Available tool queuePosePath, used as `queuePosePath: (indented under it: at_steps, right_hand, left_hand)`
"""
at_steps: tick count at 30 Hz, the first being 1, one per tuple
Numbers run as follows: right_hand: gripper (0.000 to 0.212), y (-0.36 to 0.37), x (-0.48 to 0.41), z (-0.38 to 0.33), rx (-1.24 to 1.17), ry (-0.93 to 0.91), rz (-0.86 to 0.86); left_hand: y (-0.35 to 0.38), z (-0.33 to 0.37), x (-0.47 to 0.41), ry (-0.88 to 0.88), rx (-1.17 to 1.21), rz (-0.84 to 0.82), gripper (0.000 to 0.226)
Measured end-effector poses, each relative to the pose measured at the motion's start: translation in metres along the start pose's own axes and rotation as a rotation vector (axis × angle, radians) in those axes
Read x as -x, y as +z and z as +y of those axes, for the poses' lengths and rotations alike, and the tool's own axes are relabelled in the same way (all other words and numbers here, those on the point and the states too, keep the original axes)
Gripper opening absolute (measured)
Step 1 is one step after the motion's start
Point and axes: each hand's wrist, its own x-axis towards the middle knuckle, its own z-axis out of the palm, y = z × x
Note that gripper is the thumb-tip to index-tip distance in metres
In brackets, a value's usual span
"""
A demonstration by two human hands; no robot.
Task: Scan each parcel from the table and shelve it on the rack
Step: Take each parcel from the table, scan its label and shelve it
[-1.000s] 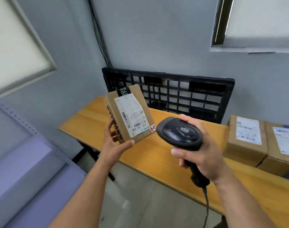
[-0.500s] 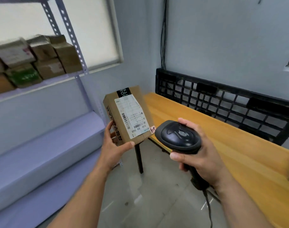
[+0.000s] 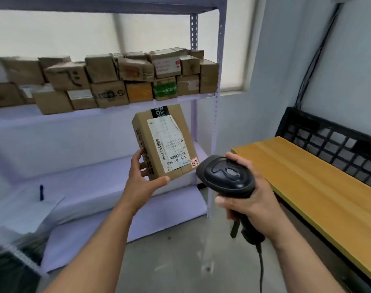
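**Parcel held up before the rack, scanner at the ready**

The parcel (image 3: pixel 163 142) is a small oblong carton of plain brown cardboard. A strip of black tape with white lettering crosses its top end. A white paper shipping label (image 3: pixel 169 144) with barcodes is stuck on its face, one upper corner of it peeling. The parcel hangs tilted in the air in front of the rack (image 3: pixel 219 60), just below the loaded shelf and near the right-hand posts. The left hand (image 3: pixel 142 182) grips it from beneath, thumb hooked over the bottom edge and fingers wrapped up the printed side.

The right hand (image 3: pixel 250 199) is clenched round the handle of a black barcode scanner (image 3: pixel 224 176) of smooth moulded plastic with a rounded head. It is held out in front of the rack's right post. Its head sits close to the parcel's lower corner, and I cannot tell whether they touch. A dark cable (image 3: pixel 260 271) drops from the handle.

The rack is pale lilac painted metal, its posts punched with holes. Its middle shelf carries stacked cartons (image 3: pixel 121 81), dented and taped, two rows high. Towards the rack's left end, a lower shelf holds a sheet of paper (image 3: pixel 32 210) and a dark pen (image 3: pixel 41 192). Right of the rack stands the surface (image 3: pixel 307 182), smooth yellow wood grain. A black plastic lattice pallet (image 3: pixel 332 140) stands upright behind it.
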Motion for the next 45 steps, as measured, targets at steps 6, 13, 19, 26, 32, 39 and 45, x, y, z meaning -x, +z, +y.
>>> queuePosePath:
  at_steps: [6,13,19,26,32,39,45]
  right_hand:
    - [0.082,0.066,-0.054,0.002,-0.035,-0.005,-0.164]
    - [0.081,0.128,-0.123,0.014,-0.069,-0.002,-0.339]
    - [0.082,0.179,-0.195,0.023,-0.110,-0.049,-0.492]
    - [0.084,0.223,-0.259,0.032,-0.162,-0.081,-0.649]
    - [0.085,0.255,-0.294,0.033,-0.177,-0.088,-0.699]
    - [0.084,0.296,-0.320,0.033,-0.167,-0.076,-0.640]
    - [0.085,0.342,-0.332,0.030,-0.148,-0.052,-0.542]
  left_hand:
    - [-0.077,-0.017,-0.007,-0.026,-0.029,0.168,0.092]
    - [-0.147,-0.033,-0.022,-0.065,-0.035,0.371,0.087]
    - [-0.213,-0.035,-0.049,-0.059,-0.080,0.538,0.091]
    - [-0.261,-0.032,-0.069,-0.117,-0.084,0.676,0.093]
    - [-0.298,-0.037,-0.093,-0.145,-0.068,0.768,0.079]
    - [-0.356,-0.045,-0.144,-0.125,-0.053,0.773,0.064]
    - [-0.403,-0.055,-0.195,-0.134,-0.065,0.659,0.070]
